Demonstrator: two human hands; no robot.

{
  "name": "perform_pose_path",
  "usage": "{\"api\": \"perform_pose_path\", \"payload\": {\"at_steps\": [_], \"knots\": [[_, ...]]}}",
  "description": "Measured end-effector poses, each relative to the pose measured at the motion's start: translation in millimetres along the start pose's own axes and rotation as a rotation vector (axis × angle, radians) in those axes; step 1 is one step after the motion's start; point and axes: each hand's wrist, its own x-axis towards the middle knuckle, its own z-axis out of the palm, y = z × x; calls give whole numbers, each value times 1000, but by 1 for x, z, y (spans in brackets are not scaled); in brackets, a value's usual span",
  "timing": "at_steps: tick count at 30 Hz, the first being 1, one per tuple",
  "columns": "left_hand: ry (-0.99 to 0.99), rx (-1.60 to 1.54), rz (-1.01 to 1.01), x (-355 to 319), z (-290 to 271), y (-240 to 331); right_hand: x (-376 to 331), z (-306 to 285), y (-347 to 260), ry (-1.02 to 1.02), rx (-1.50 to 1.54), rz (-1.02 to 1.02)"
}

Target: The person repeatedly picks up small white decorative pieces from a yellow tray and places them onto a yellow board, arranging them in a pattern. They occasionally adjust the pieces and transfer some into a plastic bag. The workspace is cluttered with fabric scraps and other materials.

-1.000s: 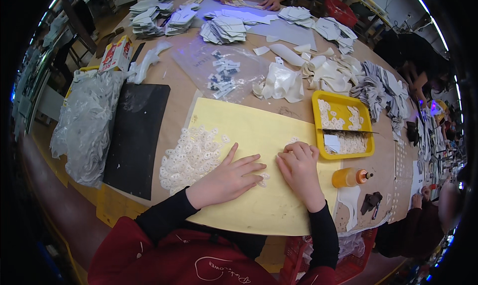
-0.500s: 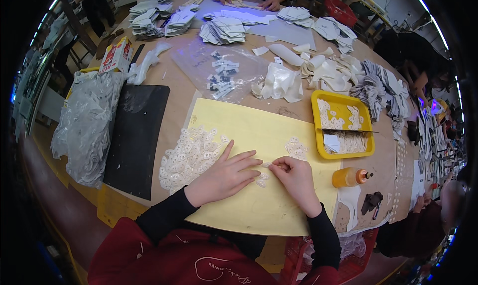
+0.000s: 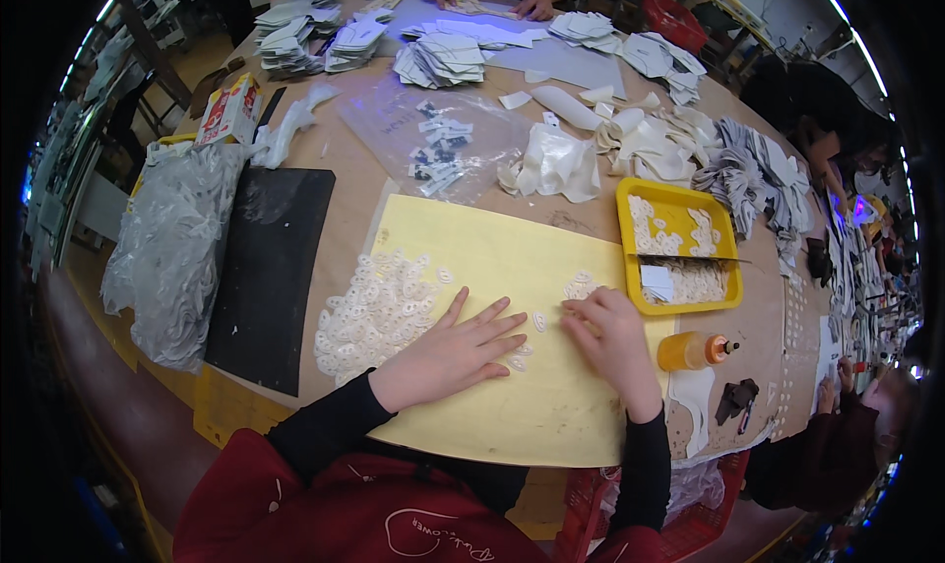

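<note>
My left hand (image 3: 455, 354) lies palm down with spread fingers on a yellow sheet (image 3: 472, 243). Small cream oval pieces (image 3: 520, 357) show by its fingertips. A large heap of the same pieces (image 3: 379, 307) is on its left. One single oval piece (image 3: 538, 321) rests between my hands. My right hand (image 3: 612, 339) is farther right, thumb and fingers curled together beside a small pile of oval pieces (image 3: 579, 285). Whatever is between those fingertips is hidden.
A yellow tray (image 3: 627, 218) with more pieces and a bottle of orange liquid (image 3: 694, 350) stand at right. A black board (image 3: 266, 278) and a plastic-wrapped bundle (image 3: 172, 238) are at left. Across the table are stacked white pieces (image 3: 440, 59) and another person's hands (image 3: 536, 5).
My right hand has moved right and slightly away from me, to the small pile. A piece that was at its fingertips now lies uncovered on the sheet. My left hand shifted slightly right.
</note>
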Motion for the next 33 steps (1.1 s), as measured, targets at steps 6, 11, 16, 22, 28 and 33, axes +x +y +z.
{"api": "perform_pose_path", "payload": {"at_steps": [6, 11, 16, 22, 28, 33], "knots": [[44, -16, -43, 0, -3, -5, -2, 16, -19, -184, 41, -73], [-23, -40, 18, 1, 6, -1, 0, -6, -7, -86, 11, -26], [-10, -49, 35, -1, 8, 2, 2, -19, 12, -46, -123, 13], [21, -78, 41, -1, 3, 3, 0, 0, 6, -62, -175, -42], [65, -114, 38, 0, 0, 3, -1, 12, -6, -73, -6, 5], [131, -134, 24, 0, -4, -1, 0, 16, -11, -17, -15, 48]]}}
